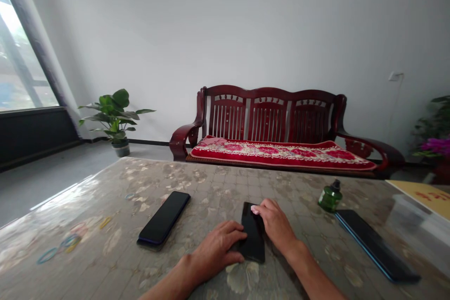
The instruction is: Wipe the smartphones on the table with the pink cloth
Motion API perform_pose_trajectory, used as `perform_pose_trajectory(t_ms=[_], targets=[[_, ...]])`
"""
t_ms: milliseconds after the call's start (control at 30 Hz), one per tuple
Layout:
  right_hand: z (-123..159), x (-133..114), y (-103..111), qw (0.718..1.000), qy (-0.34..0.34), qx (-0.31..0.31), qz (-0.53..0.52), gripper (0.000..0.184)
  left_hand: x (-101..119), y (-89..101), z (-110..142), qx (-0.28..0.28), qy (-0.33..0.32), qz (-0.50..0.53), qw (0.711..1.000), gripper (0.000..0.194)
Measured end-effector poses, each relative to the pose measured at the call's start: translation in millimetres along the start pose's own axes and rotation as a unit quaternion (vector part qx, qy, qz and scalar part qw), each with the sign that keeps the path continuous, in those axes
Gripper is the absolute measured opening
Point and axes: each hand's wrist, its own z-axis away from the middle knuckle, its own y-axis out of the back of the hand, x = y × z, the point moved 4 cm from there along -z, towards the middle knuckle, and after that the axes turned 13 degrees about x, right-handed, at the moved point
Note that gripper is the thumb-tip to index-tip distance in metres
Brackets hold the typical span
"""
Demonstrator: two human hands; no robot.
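A black smartphone (254, 239) lies flat on the patterned table cover, its dark face up. My left hand (222, 244) grips its left edge, with the fingers on the edge and the thumb by the lower corner. My right hand (276, 223) pinches a small pinkish-white piece of cloth or tissue (254, 209) and presses it on the top end of the screen. A second smartphone (164, 219) rests to the left, apart from my hands. To the right lies a third smartphone (376, 246) with a blue edge, beside a small green bottle (330, 197) with a black top.
Several coloured rubber bands (66, 243) are scattered at the table's left. A yellow sheet or box (422, 196) sits at the right edge. Beyond the table (211, 183) stand a dark red wooden bench (267, 117) and a potted plant (121, 119).
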Motion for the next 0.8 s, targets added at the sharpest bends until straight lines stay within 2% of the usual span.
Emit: perform_pose_trajectory(t_ms=[200, 467, 633, 800], targets=[[5.4, -17.4, 6.6, 0.999, 0.015, -0.033, 0.015, 0.029, 1.2, -1.4, 1.9, -0.004, -0.025, 0.011, 1.000, 0.049], [-13.6, -15.1, -1.9, 0.995, -0.004, -0.061, 0.078, 0.029, 2.0, -2.4, 5.5, 0.007, -0.023, 0.001, 1.000, 0.049], [-15.6, -27.4, -8.9, 0.994, 0.002, -0.062, 0.090, 0.027, 5.1, -1.2, 2.6, -0.007, -0.039, 0.007, 0.999, 0.041], [-12.2, -30.4, -9.6, 0.994, 0.023, -0.066, 0.080, 0.027, 13.2, 3.0, -0.8, -0.011, -0.058, 0.003, 0.998, 0.022]])
